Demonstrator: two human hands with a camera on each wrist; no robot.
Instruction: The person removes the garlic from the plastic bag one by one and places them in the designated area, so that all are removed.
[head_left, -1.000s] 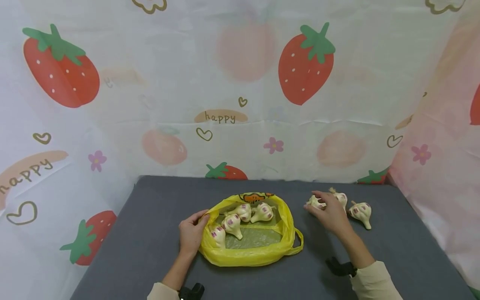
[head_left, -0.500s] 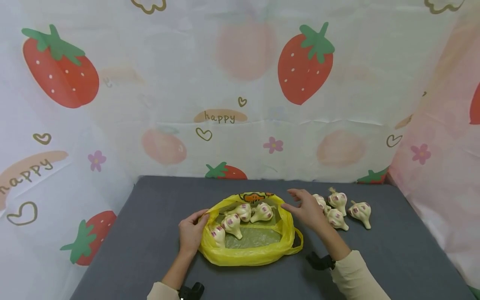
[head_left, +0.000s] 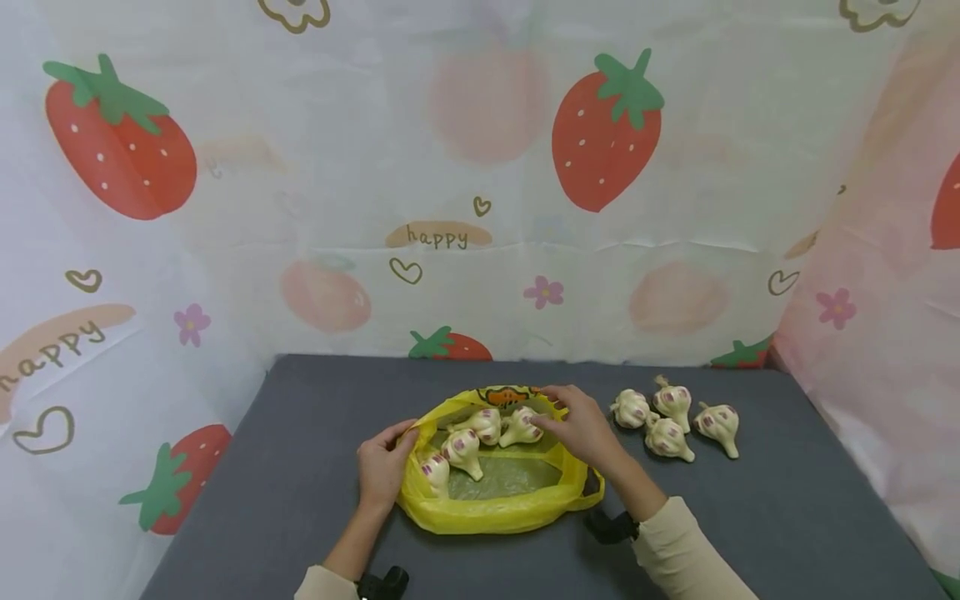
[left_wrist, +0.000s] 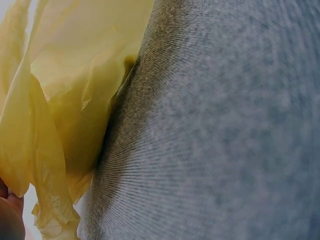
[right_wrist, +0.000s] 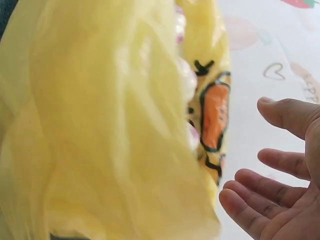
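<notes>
1. The yellow plastic bag [head_left: 495,518] sits on the dark grey worktop [head_left: 330,400], mouth upward, the long axis of its opening running left to right between the two hands; a handle loop [head_left: 595,492] hangs at its right side.

2. The left hand [head_left: 381,471] pinches the bag's left rim between thumb and fingers.

3. The right hand [head_left: 585,427] is over the bag's far right rim, fingers spread and thumb apart, holding nothing. Its thumb overlaps the right end of one bulb in the head view; whether it touches bulb or rim I cannot tell.

4. Inside the bag lie four garlic bulbs: one at the near left [head_left: 435,475], one just right of that [head_left: 462,452], and two along the far side [head_left: 484,425] [head_left: 517,427].

5. Four loose bulbs are grouped on the worktop to the right of the right hand, well apart from the left. Closest to it is the leftmost bulb [head_left: 632,409], rounded, with no clear long axis. Beside it are the far bulb [head_left: 673,402] and the near bulb [head_left: 667,439]; the rightmost bulb [head_left: 717,428] lies with its neck toward the near right.
</notes>
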